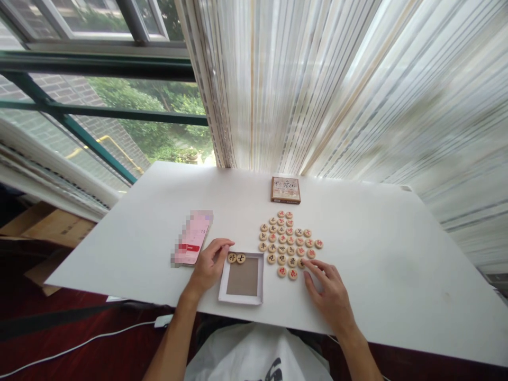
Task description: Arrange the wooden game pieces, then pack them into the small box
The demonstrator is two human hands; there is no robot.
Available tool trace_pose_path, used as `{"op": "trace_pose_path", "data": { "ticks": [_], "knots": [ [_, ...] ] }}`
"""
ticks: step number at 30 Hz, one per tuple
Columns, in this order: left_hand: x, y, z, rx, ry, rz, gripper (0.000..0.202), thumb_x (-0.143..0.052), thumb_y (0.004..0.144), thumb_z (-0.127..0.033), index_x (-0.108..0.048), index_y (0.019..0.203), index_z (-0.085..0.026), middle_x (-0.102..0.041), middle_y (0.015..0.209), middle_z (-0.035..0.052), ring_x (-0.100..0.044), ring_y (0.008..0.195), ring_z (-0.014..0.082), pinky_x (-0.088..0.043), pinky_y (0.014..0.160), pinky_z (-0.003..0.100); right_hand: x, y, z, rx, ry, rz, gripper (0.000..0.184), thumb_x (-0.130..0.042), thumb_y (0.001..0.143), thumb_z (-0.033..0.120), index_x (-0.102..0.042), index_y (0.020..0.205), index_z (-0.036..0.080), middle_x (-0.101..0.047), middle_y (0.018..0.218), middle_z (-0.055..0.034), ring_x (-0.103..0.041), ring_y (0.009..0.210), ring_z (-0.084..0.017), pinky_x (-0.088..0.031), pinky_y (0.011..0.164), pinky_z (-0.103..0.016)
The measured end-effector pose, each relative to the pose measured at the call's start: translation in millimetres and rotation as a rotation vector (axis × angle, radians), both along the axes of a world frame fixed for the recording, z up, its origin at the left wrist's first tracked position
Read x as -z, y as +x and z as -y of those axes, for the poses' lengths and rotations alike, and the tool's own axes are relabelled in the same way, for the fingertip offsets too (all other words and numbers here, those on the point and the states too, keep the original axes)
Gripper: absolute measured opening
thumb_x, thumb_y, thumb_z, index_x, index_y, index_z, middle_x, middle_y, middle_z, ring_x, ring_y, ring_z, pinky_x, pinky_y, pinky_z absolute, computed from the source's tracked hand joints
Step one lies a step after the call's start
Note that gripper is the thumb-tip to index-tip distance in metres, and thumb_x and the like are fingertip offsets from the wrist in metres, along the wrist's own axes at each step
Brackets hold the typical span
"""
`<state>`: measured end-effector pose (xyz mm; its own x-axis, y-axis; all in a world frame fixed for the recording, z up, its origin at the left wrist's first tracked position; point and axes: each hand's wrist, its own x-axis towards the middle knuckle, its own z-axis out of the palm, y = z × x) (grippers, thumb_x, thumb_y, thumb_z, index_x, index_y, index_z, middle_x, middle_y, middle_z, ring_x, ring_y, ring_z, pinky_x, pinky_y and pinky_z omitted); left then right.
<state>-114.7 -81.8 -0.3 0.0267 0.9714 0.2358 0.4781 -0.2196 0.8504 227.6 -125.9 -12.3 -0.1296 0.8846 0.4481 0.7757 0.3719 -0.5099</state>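
A shallow white box tray [242, 302] with a brown floor lies at the near edge of the white table [377, 275]. Two round wooden chess pieces [236, 258] sit in its top left corner. My left hand [209, 265] rests beside the tray's left side, fingers curled, fingertips next to those two pieces. My right hand [328, 292] lies flat with fingers stretched out, fingertips touching the lower right pieces of a cluster of several wooden chess pieces [288, 243] marked in red and black.
A brown box lid [286, 189] lies behind the cluster. A pink phone [192, 238] lies left of my left hand. Striped curtains hang behind the table, a window stands at left. A white cable runs along the floor, with cardboard pieces at left.
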Motion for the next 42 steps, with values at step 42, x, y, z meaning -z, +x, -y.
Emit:
{"op": "trace_pose_path", "data": {
  "ticks": [42],
  "knots": [
    [-45.4, 67.3, 35.0, 0.191, -0.424, 0.498, 0.027, -0.067, 0.091, -0.036, -0.068, 0.111, -0.017, -0.074, 0.109, 0.0089, -0.072, 0.096, 0.0207, -0.059, 0.088, 0.033, -56.9, -93.5, -2.7, -0.289, -0.193, -0.476, 0.032, -0.063, 0.092, 0.015, -0.063, 0.122, 0.029, -0.068, 0.101, -0.0034, -0.064, 0.084, -0.016, -0.057, 0.076, -0.031]
  ]
}}
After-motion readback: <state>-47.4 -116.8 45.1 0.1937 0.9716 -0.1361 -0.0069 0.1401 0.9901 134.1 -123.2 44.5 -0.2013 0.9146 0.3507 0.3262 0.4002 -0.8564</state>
